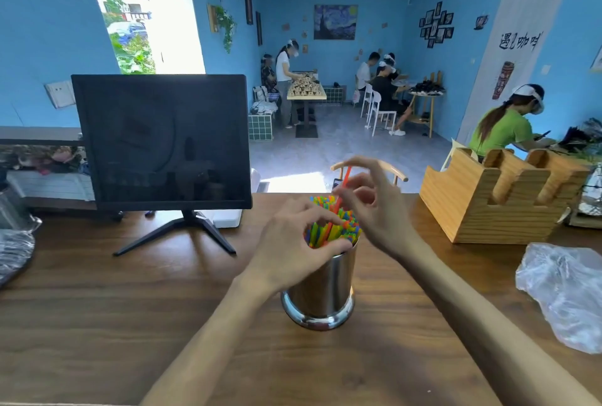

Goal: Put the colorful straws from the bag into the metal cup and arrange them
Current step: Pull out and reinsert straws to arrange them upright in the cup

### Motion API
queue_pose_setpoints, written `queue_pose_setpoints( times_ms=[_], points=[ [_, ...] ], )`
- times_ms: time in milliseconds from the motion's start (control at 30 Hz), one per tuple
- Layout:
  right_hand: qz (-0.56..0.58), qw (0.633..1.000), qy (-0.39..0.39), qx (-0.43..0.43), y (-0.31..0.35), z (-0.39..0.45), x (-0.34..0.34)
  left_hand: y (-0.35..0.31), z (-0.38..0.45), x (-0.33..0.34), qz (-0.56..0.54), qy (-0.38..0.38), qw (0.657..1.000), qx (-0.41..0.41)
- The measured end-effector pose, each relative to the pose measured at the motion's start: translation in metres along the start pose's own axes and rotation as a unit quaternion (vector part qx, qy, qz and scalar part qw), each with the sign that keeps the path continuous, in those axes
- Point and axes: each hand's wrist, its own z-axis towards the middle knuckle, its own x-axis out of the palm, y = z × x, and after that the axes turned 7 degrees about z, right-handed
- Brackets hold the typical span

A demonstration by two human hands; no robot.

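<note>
Here's the metal cup [321, 291], standing upright on the wooden counter [130, 308], right in the middle, and it's packed with colorful straws [329, 229], green, yellow, blue and orange ends bunched above the rim. The left hand [293, 249] curls around the top of the bundle, thumb lying along the cup's rim on the near side, fingers wrapping over the straws from the left. The right hand [368, 206] is up on the far right side of the bundle, fingertips pinching a single orange straw [342, 197] that sticks up well above the others, its lower end down among the rest in the cup; the remaining fingers of that hand fan out loosely. Off to the right, near the counter's edge, lies the clear plastic bag [566, 294], crumpled and well apart from the cup; whether anything is left inside I can't tell. Behind it sits a wooden holder [501, 200] with notched slots. To the left, a dark monitor [163, 141] stands on its splayed stand at the back of the counter.
</note>
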Motion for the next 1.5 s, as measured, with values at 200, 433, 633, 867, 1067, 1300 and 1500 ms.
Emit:
queue_pose_setpoints(
  times_ms=[200,433,633,867,1067,1300,1500],
  points=[
    [-0.056,0.992,0.087,0.075,-0.021,-0.022,0.007,0.001,-0.002,0.014,0.047,0.038,0.998,0.012],
    [0.052,0.996,0.015,0.077,-0.015,-0.026,-0.005,-0.003,0.008,0.005,0.012,-0.076,0.996,0.038],
    [0.063,0.982,0.154,0.088,0.002,-0.032,-0.002,-0.025,0.033,-0.030,-0.175,-0.196,0.964,0.051],
    [0.171,0.975,0.096,0.104,0.005,-0.009,-0.030,0.005,0.041,-0.041,-0.288,-0.264,0.917,-0.083],
    [0.332,0.933,-0.014,0.142,-0.005,0.019,-0.050,0.035,0.023,-0.021,-0.224,-0.037,0.962,-0.153],
    [0.103,0.994,-0.025,0.032,-0.002,0.017,-0.023,0.045,0.012,0.005,-0.116,0.003,0.988,-0.100],
    [-0.137,0.987,0.062,0.062,-0.024,-0.012,0.000,0.067,0.017,0.010,-0.163,-0.053,0.966,-0.192]
  ],
)
